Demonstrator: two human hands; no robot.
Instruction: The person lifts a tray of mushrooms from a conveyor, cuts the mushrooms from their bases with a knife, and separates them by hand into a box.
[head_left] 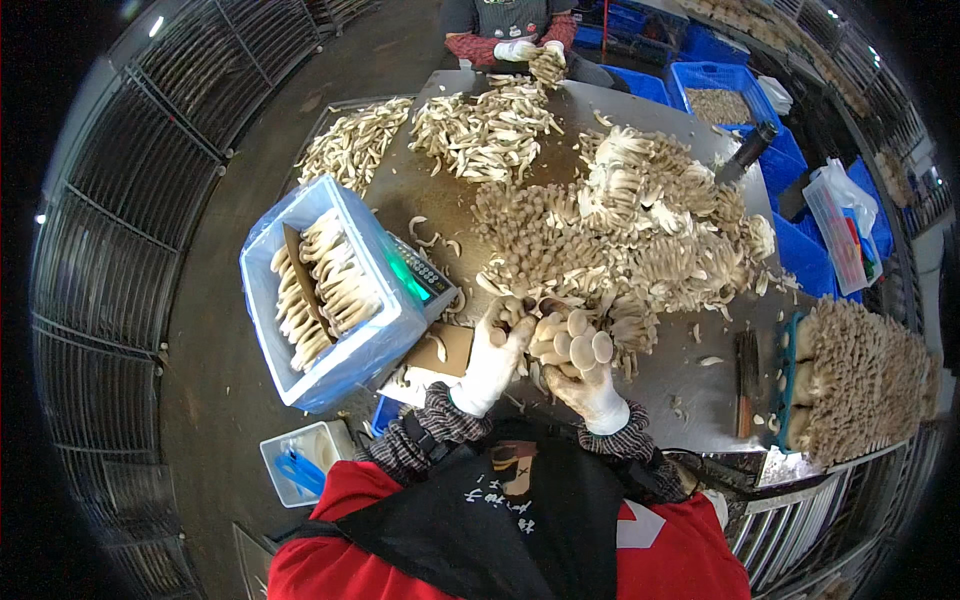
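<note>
Both my hands wear white gloves, close together at the near edge of the metal table (715, 400). My right hand (592, 397) is closed round the base of a mushroom cluster (572, 342) with broad, pale caps. Just left of it, my left hand (493, 362) has its fingers curled on several smaller brownish mushrooms (513, 313); their stems are partly hidden. Beyond my hands a large heap of mushroom clusters (640, 235) spreads over the table. To the left, a blue-lined crate (395, 335) holds rows of mushrooms either side of a brown divider, next to a scale (425, 275) with a green display.
Loose mushrooms (485, 130) lie piled at the far side, where a gloved co-worker (515, 48) handles some. A brown cardboard piece (445, 350) lies left of my hands. Right stands a teal-edged crate (787, 375) of mushrooms; blue crates (790, 165) stack behind. A white bin (300, 460) sits lower left.
</note>
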